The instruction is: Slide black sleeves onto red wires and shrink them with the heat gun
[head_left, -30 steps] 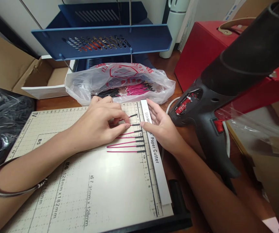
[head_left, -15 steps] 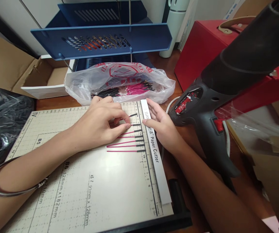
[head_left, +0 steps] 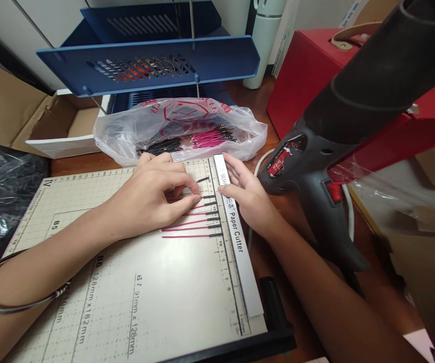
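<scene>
My left hand (head_left: 160, 194) rests over the paper cutter board (head_left: 172, 287), thumb and index finger pinched on a thin red wire with a black sleeve at its end. Below the pinch, several red wires (head_left: 185, 236) with black sleeved ends lie side by side, their black ends near the ruled edge. Another black sleeved end (head_left: 203, 180) shows just above my fingertips. My right hand (head_left: 253, 199) holds the white strip (head_left: 236, 237) marked "Paper Cutter", thumb on top and fingers at its far right side.
Behind the board lies a clear plastic bag (head_left: 115, 133) of black and pink wires. A blue rack (head_left: 217, 58) stands behind it. At right are a heat gun (head_left: 316, 151) and a red case (head_left: 289, 80); black plastic-wrapped material (head_left: 9, 201) is at left.
The whole view has shifted a little, so the board and objects appear slightly further left. Both hands keep nearly the same place on the cutter.
</scene>
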